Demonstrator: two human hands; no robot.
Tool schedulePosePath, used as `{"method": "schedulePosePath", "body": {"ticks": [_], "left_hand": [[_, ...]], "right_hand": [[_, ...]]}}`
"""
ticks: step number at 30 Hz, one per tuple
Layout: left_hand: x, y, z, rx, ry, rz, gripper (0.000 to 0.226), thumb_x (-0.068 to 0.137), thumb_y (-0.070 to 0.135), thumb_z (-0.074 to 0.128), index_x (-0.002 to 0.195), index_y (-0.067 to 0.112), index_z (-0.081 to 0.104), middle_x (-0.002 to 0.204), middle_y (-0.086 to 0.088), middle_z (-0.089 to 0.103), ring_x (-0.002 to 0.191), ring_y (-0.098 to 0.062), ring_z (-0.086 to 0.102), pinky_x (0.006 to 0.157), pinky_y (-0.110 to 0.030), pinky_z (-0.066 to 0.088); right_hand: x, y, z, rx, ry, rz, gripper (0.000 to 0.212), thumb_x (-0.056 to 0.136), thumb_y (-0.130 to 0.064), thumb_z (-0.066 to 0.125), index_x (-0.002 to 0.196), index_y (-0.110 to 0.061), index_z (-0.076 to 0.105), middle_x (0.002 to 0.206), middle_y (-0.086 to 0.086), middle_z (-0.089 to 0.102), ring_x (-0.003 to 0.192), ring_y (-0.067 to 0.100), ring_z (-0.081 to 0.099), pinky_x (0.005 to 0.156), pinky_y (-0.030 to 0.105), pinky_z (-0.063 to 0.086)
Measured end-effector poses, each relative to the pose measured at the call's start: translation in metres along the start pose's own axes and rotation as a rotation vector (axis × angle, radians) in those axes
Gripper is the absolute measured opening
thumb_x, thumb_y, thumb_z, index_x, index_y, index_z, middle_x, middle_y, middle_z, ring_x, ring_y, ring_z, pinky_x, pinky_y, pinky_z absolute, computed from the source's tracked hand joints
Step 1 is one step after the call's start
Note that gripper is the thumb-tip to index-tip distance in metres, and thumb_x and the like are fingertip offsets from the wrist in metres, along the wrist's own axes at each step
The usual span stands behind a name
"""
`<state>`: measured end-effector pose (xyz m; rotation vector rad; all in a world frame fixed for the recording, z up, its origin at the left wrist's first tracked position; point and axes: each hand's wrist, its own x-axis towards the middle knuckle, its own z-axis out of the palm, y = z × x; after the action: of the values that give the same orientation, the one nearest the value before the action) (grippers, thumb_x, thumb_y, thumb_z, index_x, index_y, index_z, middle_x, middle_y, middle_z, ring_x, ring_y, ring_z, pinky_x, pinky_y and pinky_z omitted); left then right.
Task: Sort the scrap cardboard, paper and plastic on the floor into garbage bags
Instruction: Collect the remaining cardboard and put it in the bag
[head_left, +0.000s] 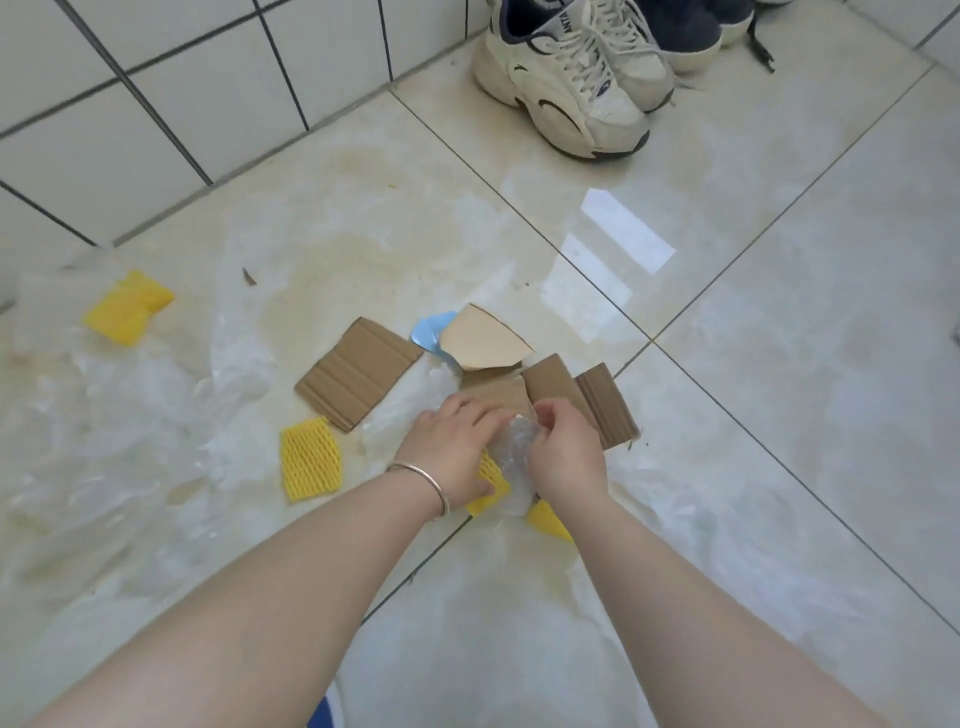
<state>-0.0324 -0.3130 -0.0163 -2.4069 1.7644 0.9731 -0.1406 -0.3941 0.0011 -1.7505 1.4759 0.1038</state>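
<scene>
Both hands meet low over the floor at the middle of the view. My left hand (454, 447), with a bangle at the wrist, and my right hand (566, 449) grip a crumpled clear plastic piece (511, 449) between them. Under them lie yellow foam nets (491, 480). Brown cardboard scraps lie just beyond: a ribbed flat one (358, 371), a pale curved one (483, 338), and folded ones (597, 397). A blue plastic scrap (428, 330) peeks out behind the cardboard. Clear garbage bags (130, 441) spread thin over the floor at left and under my arms.
More yellow foam nets lie at the left (310, 458) and far left (127, 307). White sneakers (566, 67) and dark shoes (685, 26) stand against the tiled wall (156, 104) at the top. Glossy floor tiles (779, 312) stretch to the right.
</scene>
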Motion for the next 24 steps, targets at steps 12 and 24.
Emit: {"method": "schedulePosePath", "body": {"ticks": [12,24], "left_hand": [[-0.015,-0.020,0.026,0.002,-0.050,-0.110,0.040,0.085,0.020,0.052,0.123,0.030,0.046,0.127,0.000,0.046,0.117,-0.024,0.043,0.091,-0.035,0.037],[-0.026,-0.031,0.018,-0.089,0.064,-0.294,0.031,0.089,0.022,0.043,0.113,0.024,0.063,0.120,0.000,0.057,0.114,-0.023,0.052,0.086,-0.035,0.042]], "right_hand": [[0.017,0.001,0.029,-0.143,-0.064,0.125,0.042,0.086,-0.032,0.062,0.121,-0.011,0.052,0.122,0.008,0.059,0.116,0.028,0.054,0.091,0.036,0.045],[0.003,0.009,0.016,-0.150,0.159,-0.012,0.026,0.095,-0.024,0.047,0.109,-0.005,0.058,0.120,0.012,0.051,0.116,0.030,0.042,0.094,0.037,0.035]]}}
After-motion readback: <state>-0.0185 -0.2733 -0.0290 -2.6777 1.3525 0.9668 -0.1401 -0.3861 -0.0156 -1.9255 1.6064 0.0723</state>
